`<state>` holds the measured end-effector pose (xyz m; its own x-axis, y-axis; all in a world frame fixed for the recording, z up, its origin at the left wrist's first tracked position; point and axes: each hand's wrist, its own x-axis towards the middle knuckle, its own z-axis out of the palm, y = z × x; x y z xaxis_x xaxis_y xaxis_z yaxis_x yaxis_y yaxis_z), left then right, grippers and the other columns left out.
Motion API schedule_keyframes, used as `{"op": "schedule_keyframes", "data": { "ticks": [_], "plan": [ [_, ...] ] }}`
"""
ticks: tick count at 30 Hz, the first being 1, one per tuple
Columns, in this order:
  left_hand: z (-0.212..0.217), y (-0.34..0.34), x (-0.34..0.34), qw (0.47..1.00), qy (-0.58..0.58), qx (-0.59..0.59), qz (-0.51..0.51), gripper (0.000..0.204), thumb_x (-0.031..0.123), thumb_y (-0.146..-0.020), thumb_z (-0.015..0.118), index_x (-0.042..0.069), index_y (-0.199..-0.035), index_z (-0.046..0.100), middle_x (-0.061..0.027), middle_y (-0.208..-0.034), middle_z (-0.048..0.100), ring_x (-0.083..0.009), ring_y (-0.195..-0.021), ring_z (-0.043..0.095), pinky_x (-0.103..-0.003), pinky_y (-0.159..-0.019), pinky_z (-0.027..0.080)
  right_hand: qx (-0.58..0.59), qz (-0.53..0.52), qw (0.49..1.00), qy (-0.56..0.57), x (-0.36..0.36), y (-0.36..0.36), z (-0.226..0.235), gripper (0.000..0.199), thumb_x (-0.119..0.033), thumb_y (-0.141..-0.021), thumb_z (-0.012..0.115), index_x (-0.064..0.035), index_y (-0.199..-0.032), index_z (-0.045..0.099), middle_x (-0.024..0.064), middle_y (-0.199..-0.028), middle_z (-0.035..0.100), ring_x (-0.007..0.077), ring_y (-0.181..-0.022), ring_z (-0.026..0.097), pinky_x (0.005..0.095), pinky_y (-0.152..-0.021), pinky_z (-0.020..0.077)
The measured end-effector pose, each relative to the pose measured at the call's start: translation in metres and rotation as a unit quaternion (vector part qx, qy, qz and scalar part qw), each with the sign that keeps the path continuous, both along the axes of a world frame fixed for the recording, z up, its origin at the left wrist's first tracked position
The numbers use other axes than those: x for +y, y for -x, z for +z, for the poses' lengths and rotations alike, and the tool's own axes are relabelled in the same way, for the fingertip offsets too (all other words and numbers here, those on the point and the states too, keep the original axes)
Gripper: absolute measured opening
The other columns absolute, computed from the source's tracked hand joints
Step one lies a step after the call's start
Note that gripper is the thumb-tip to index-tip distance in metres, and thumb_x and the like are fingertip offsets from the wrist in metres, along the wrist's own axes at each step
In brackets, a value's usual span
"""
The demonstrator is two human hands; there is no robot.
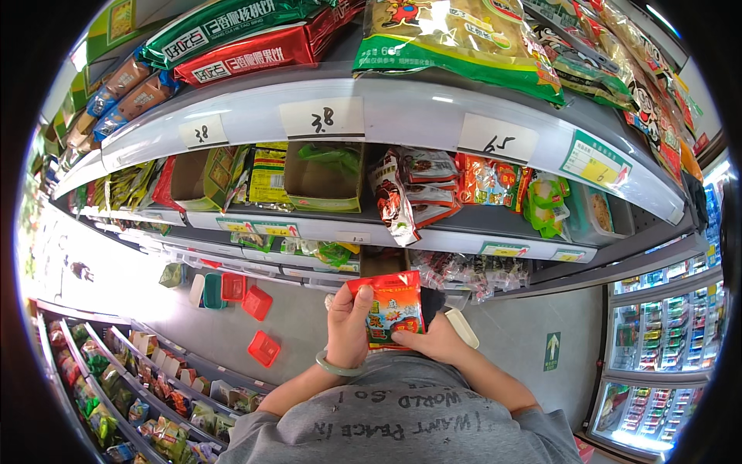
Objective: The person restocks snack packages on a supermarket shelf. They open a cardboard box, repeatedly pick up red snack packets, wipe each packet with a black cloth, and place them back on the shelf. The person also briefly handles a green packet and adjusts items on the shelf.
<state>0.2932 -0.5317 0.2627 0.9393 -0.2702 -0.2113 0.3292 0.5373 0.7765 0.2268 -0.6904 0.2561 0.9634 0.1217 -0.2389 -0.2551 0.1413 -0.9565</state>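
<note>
A small red packet (395,303) with a printed food picture is held upright in front of my body, between both hands. My left hand (348,325) grips its left edge, thumb lying on the front; a pale bangle circles that wrist. My right hand (437,339) pinches the packet's lower right corner, thumb on the front and the other fingers hidden behind. Just beyond the packet is a shelf (479,234) with dark red and white packets (396,203), orange-red packets (491,180), a green and clear bag (546,203) and an open cardboard box (325,183).
An upper shelf (410,108) carries a large green-banded snack bag (456,46) and long red packs (247,54). Red plastic baskets (257,302) lie on the floor at left. Another stocked shelf (147,363) stands at lower left, and glass-door coolers (657,332) line the right.
</note>
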Motion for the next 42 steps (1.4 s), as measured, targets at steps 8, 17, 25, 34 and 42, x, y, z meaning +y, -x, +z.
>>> {"op": "schedule_keyframes", "data": {
  "ticks": [8, 17, 25, 34, 42],
  "plan": [
    [-0.025, -0.031, 0.032, 0.955, -0.124, 0.018, -0.269, 0.052, 0.020, -0.092, 0.071, 0.003, -0.134, 0.044, -0.0059, -0.116, 0.064, -0.0124, -0.105, 0.062, -0.032, -0.096, 0.050, 0.000, 0.102, 0.975, 0.196, -0.031, 0.011, -0.032, 0.037, -0.031, -0.091, 0.069, 0.0002, -0.111, 0.065, 0.0129, -0.095, 0.072, 0.0214, -0.086, 0.069, 0.0355, -0.079, 0.0523],
    [-0.070, -0.102, 0.033, 0.930, -0.240, 0.045, -0.276, 0.040, 0.019, -0.086, 0.077, 0.004, -0.119, 0.062, -0.0027, -0.104, 0.070, -0.0089, -0.087, 0.068, -0.022, -0.070, 0.057, 0.058, -0.011, 0.993, 0.099, -0.044, 0.012, -0.045, 0.035, -0.034, -0.098, 0.060, -0.0012, -0.108, 0.066, 0.0039, -0.094, 0.068, 0.0131, -0.087, 0.062, 0.0305, -0.080, 0.0498],
    [-0.120, -0.160, 0.009, 0.867, -0.373, -0.289, -0.160, 0.026, 0.013, -0.085, 0.072, 0.003, -0.109, 0.067, -0.0094, -0.104, 0.072, -0.0218, -0.097, 0.067, -0.036, -0.088, 0.052, 0.023, 0.038, 0.978, 0.202, -0.035, 0.014, -0.041, 0.029, -0.033, -0.100, 0.056, -0.0069, -0.109, 0.062, 0.0081, -0.091, 0.065, 0.0212, -0.084, 0.062, 0.0346, -0.081, 0.0486],
    [-0.171, -0.191, -0.015, 0.586, -0.628, -0.473, -0.198, 0.033, 0.035, -0.091, 0.059, 0.010, -0.110, 0.069, -0.0107, -0.113, 0.068, -0.0336, -0.108, 0.062, -0.046, -0.096, 0.046, 0.004, 0.036, 0.980, 0.197, -0.038, 0.018, -0.044, 0.033, -0.037, -0.099, 0.056, -0.0064, -0.109, 0.063, 0.0103, -0.092, 0.067, 0.0240, -0.085, 0.064, 0.0370, -0.079, 0.0490],
    [-0.163, -0.201, -0.013, 0.548, -0.669, -0.444, -0.235, 0.033, 0.035, -0.090, 0.061, 0.011, -0.110, 0.068, -0.0107, -0.114, 0.068, -0.0329, -0.109, 0.061, -0.046, -0.096, 0.045, 0.016, 0.031, 0.976, 0.216, -0.042, 0.019, -0.048, 0.034, -0.038, -0.098, 0.057, -0.0061, -0.108, 0.063, 0.0126, -0.090, 0.068, 0.0267, -0.083, 0.065, 0.0383, -0.078, 0.0495]
  ]
}}
